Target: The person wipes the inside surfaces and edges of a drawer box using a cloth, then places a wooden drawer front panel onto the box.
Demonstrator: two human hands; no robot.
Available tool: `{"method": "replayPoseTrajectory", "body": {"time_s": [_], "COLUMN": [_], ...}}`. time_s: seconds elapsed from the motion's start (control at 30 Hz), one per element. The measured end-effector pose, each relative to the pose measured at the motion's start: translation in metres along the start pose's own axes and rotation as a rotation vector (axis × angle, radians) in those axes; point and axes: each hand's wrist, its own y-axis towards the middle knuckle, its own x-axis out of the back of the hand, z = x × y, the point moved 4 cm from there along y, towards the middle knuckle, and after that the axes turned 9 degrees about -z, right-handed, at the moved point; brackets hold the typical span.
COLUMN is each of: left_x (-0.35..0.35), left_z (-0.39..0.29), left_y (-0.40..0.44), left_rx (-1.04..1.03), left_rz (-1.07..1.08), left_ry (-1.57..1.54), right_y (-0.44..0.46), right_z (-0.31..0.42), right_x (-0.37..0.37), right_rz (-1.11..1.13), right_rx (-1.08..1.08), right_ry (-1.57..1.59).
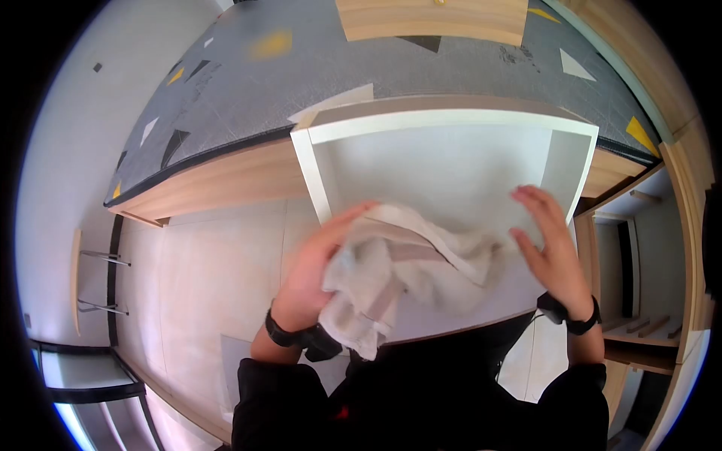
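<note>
A crumpled beige and white striped cloth [421, 255] hangs in front of me over the near part of an open white drawer box [444, 119]. My left hand [312, 263], smeared a little by motion, is closed on the cloth's left side, and its fingertips reach over the top fold. To the right of the cloth, my right hand [553, 252] is raised with thumb and fingers apart and nothing in it. It is over the right part of the drawer box, near the side wall. The box's far end rests at the table edge; its near end is close to my body.
The table is covered by a grey cloth [248, 83] patterned with yellow, white and dark triangles. A light wooden panel [432, 21] lies at its far side. Wooden shelving [639, 331] stands on the right, and a wooden piece with metal legs [77, 282] on the left.
</note>
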Motion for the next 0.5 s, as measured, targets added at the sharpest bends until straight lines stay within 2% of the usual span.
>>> {"method": "replayPoseTrajectory", "body": {"time_s": [0.03,0.07,0.1,0.13,0.17,0.23,0.27,0.4,0.5], "left_x": [-0.005,-0.009,-0.019,-0.032,-0.036,-0.043,-0.042,-0.037,-0.028], "left_z": [0.0,-0.005,0.002,0.006,0.007,0.005,0.005,0.007,0.016], "left_y": [0.003,0.008,0.01,0.004,0.003,0.001,-0.002,-0.005,-0.011], "left_rx": [-0.097,-0.121,0.357,0.84,0.826,0.664,0.736,0.604,0.568], "left_rz": [0.084,0.083,0.171,0.26,0.268,0.378,0.402,0.444,0.377], "left_ry": [0.076,0.082,-0.255,-0.586,-0.577,-0.562,-0.499,-0.425,-0.321], "right_y": [0.003,0.003,0.006,0.007,0.007,0.008,0.006,-0.001,0.0], "right_z": [0.013,0.021,0.027,0.037,0.041,0.041,0.042,0.033,0.025], "right_x": [-0.004,-0.012,-0.016,-0.024,-0.029,-0.036,-0.04,-0.045,-0.031], "right_rz": [0.1,0.163,0.147,0.232,0.319,0.268,0.235,0.217,0.194], "right_rx": [0.009,0.049,0.058,0.098,0.138,0.229,0.314,0.303,0.184], "right_ry": [0.145,0.254,0.243,0.319,0.397,0.362,0.331,0.328,0.351]}}
